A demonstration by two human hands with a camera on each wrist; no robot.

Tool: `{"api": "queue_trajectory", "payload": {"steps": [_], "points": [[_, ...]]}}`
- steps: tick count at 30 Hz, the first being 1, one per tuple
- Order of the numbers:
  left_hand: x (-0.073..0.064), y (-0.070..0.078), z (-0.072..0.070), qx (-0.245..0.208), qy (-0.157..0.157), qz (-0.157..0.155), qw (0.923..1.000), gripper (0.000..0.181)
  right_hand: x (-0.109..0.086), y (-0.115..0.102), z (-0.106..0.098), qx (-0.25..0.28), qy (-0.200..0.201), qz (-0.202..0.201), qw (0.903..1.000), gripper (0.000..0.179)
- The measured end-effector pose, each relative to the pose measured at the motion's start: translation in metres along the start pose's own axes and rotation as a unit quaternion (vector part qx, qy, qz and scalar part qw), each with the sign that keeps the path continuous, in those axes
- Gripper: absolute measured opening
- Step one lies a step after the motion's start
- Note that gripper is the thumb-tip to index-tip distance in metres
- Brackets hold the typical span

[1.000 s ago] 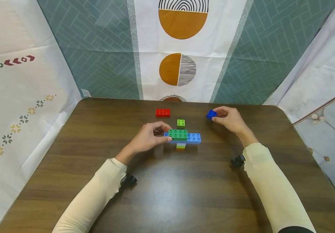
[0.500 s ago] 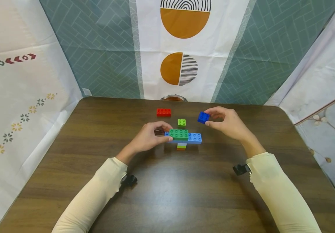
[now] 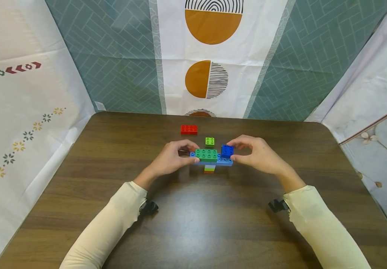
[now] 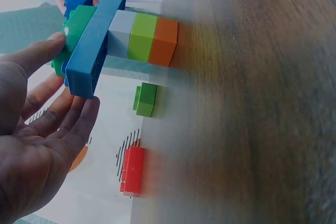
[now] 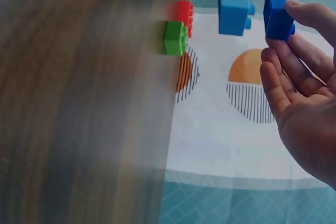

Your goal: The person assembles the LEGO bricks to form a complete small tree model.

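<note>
Right hand (image 3: 258, 155) pinches a small dark-blue brick (image 3: 227, 150), light, rigid and slick, by its sides; left hand (image 3: 170, 158) fingers grip the long blue brick (image 3: 225, 160).

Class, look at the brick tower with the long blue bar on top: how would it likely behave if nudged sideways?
The tower probably tips easily: its long blue bar overhangs a narrow stem. It looks like stiff, light plastic, so it would likely topple whole. The left hand steadies it.
</note>
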State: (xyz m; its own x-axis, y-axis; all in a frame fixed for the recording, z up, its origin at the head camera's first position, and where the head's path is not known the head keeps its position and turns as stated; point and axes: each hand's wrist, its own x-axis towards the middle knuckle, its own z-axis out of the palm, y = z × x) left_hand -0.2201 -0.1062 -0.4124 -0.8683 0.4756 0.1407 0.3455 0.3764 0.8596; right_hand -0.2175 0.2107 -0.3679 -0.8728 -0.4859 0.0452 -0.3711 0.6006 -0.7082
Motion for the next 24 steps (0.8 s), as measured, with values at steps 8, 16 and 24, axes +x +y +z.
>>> {"api": "queue_trajectory", "payload": {"steps": [8,16,24], "points": [[0.000,0.001,0.001,-0.005,0.001,-0.003,1.0000,0.033,0.002,0.000,0.013,0.000,-0.014,-0.011,0.9998,0.038],[0.001,0.001,0.001,-0.004,0.007,-0.002,1.0000,0.032,0.003,0.003,0.017,0.003,-0.007,-0.011,0.9999,0.038],[0.001,0.001,0.002,-0.001,0.013,-0.002,0.9999,0.031,0.003,0.004,0.020,0.018,0.005,-0.011,0.9998,0.036]]}}
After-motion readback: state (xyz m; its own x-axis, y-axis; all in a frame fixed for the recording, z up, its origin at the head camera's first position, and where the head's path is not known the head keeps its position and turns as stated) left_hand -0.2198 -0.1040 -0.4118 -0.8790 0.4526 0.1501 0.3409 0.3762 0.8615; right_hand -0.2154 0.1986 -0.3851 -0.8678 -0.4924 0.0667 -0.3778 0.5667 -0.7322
